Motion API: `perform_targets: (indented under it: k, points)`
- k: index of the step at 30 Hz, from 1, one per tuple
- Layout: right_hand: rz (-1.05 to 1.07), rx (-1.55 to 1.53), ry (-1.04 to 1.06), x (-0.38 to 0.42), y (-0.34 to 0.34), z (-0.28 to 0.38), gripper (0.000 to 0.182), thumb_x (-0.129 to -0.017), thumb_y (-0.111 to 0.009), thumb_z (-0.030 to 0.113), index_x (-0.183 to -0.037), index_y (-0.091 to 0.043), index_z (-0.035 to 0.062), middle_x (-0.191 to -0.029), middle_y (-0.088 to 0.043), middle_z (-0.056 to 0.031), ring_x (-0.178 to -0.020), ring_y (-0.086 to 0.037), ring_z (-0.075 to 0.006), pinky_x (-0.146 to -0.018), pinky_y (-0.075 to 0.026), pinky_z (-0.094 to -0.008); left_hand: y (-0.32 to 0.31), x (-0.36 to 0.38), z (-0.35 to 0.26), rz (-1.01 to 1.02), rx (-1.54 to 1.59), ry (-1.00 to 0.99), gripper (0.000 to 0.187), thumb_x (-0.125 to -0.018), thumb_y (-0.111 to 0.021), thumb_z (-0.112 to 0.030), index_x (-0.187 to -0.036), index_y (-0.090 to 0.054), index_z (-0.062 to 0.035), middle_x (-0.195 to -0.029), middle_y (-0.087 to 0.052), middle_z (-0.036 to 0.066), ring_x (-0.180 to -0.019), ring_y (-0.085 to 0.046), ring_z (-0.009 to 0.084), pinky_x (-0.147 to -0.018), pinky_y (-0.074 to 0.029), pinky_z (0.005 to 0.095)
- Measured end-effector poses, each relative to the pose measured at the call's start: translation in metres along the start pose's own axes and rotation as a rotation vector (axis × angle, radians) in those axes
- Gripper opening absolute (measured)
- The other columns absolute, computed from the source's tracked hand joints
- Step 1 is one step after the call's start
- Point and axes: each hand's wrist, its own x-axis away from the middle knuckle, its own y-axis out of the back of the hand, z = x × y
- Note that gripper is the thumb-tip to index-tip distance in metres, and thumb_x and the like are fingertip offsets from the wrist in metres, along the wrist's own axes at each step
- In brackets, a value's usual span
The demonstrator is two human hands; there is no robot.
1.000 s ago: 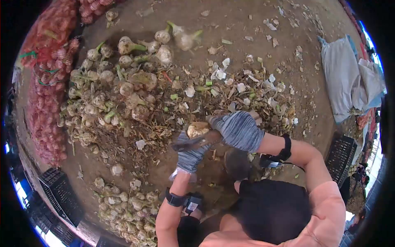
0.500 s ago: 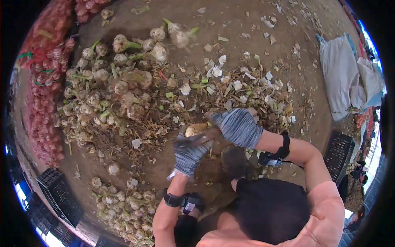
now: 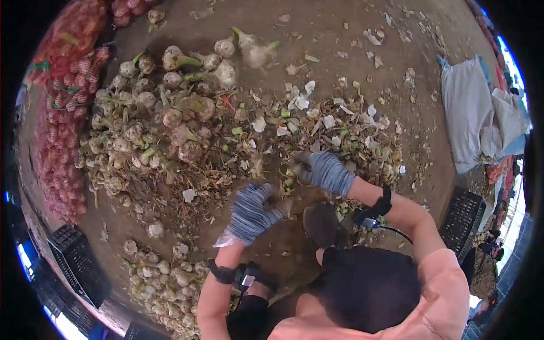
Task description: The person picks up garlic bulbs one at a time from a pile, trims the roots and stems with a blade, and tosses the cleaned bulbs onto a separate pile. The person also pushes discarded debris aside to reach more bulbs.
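My left hand (image 3: 249, 214), in a grey striped glove, is low over the dirt with its thumb and fingers apart and nothing seen between them. Just beyond its fingertips is a blurred pale thing (image 3: 257, 166) that I cannot name. To the right, my right hand (image 3: 327, 173) wears a matching glove. Its fingers are curled and their dark tips are smeared; what they hold, if anything, is hidden. Garlic peelings and cut stalks (image 3: 317, 122) litter the ground beyond both hands. A heap of garlic bulbs with stalks (image 3: 139, 122) lies to the left.
A second heap of garlic bulbs (image 3: 164, 289) lies at the lower left. Red mesh sacks of garlic (image 3: 62, 136) line the far left. Black crates stand at left (image 3: 76, 263) and right (image 3: 463, 218). White sacks (image 3: 467, 110) lie at the right. My shoe (image 3: 321, 224) is below the right hand.
My hands have moved apart, the left one down and to the left. The garlic bulb and brown blade-like thing seen between them before no longer show there.
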Motion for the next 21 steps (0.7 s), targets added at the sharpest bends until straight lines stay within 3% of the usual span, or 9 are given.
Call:
perform_targets:
  k: [4,6,8,10,11,13,16,18,21]
  points:
    - [0.013,0.072,0.098,-0.015,0.014,0.036,0.036,-0.083,-0.052,0.031,-0.101,-0.057,0.0007,-0.087,-0.060,-0.0230,-0.075,-0.059,-0.0377,-0.067,-0.048,-0.0425,0.004,-0.010,-0.003,0.109,-0.232,-0.257,0.023,-0.062,-0.072,-0.024,-0.077,-0.060,-0.0107,-0.081,-0.058,0.007,-0.067,-0.054,0.0286,-0.058,-0.045,0.0383]
    - [0.263,0.248,-0.174,-0.021,0.011,0.015,0.035,-0.083,-0.051,0.033,-0.101,-0.058,0.0032,-0.085,-0.060,-0.0241,-0.075,-0.059,-0.0387,-0.067,-0.048,-0.0426,0.017,-0.006,-0.010,0.068,-0.315,-0.375,0.020,-0.062,-0.071,-0.021,-0.076,-0.060,-0.0118,-0.082,-0.059,0.007,-0.069,-0.055,0.0285,-0.058,-0.045,0.0386]
    - [0.133,0.286,-0.195,0.002,0.018,-0.004,0.031,-0.083,-0.051,0.030,-0.099,-0.060,0.0051,-0.080,-0.060,-0.0225,-0.076,-0.059,-0.0382,-0.069,-0.048,-0.0415,0.043,0.002,-0.012,-0.042,-0.431,-0.432,0.018,-0.063,-0.069,-0.021,-0.078,-0.060,-0.0137,-0.083,-0.060,0.007,-0.072,-0.056,0.0277,-0.058,-0.046,0.0375]
    - [0.136,0.192,-0.177,0.007,0.024,-0.021,0.029,-0.082,-0.050,0.028,-0.097,-0.059,0.0046,-0.076,-0.061,-0.0205,-0.074,-0.059,-0.0366,-0.067,-0.048,-0.0410,0.076,0.020,-0.016,0.159,-0.600,-0.250,0.017,-0.065,-0.067,-0.023,-0.078,-0.061,-0.0149,-0.085,-0.060,0.005,-0.076,-0.056,0.0278,-0.058,-0.047,0.0374]
    - [0.091,0.225,-0.236,-0.001,0.049,0.010,0.030,-0.082,-0.052,0.027,-0.099,-0.059,0.0040,-0.078,-0.061,-0.0195,-0.075,-0.060,-0.0352,-0.067,-0.048,-0.0404,0.090,0.035,-0.011,0.320,-0.578,-0.046,0.022,-0.063,-0.066,-0.022,-0.082,-0.061,-0.0139,-0.080,-0.058,0.008,-0.077,-0.055,0.0319,-0.069,-0.046,0.0405]
    - [-0.087,0.095,-0.186,-0.033,0.068,0.022,0.034,-0.080,-0.056,0.029,-0.103,-0.057,0.0044,-0.082,-0.062,-0.0200,-0.077,-0.060,-0.0349,-0.068,-0.048,-0.0399,0.121,0.044,-0.023,1.080,-0.787,0.732,0.030,-0.077,-0.055,-0.032,-0.096,-0.061,-0.0104,-0.102,-0.062,0.010,-0.092,-0.059,0.0287,-0.078,-0.047,0.0388]
    - [-0.309,0.069,-0.172,-0.108,0.087,0.026,0.048,-0.078,-0.058,0.037,-0.109,-0.052,0.0006,-0.096,-0.060,-0.0235,-0.092,-0.057,-0.0373,-0.079,-0.045,-0.0436,0.156,0.112,-0.003,1.122,-1.091,0.769,0.042,-0.076,-0.054,-0.042,-0.105,-0.061,-0.0117,-0.104,-0.062,0.012,-0.098,-0.058,0.0288,-0.084,-0.046,0.0375]
    - [-0.367,0.098,-0.166,-0.154,0.101,0.037,0.049,-0.077,-0.060,0.037,-0.109,-0.052,0.0008,-0.098,-0.059,-0.0246,-0.094,-0.056,-0.0376,-0.080,-0.045,-0.0437,0.173,0.110,-0.003,1.167,-0.828,0.904,0.061,-0.077,-0.056,-0.045,-0.130,-0.039,-0.0201,-0.105,-0.061,0.013,-0.092,-0.060,0.0285,-0.081,-0.046,0.0386]
    - [-0.340,0.087,-0.167,-0.194,0.111,0.047,0.053,-0.074,-0.064,0.037,-0.109,-0.052,-0.0003,-0.097,-0.058,-0.0266,-0.094,-0.056,-0.0383,-0.080,-0.045,-0.0427,0.152,0.077,-0.024,0.925,-0.765,0.870,0.064,-0.077,-0.056,-0.047,-0.131,-0.037,-0.0190,-0.109,-0.058,0.017,-0.094,-0.059,0.0315,-0.081,-0.046,0.0408]
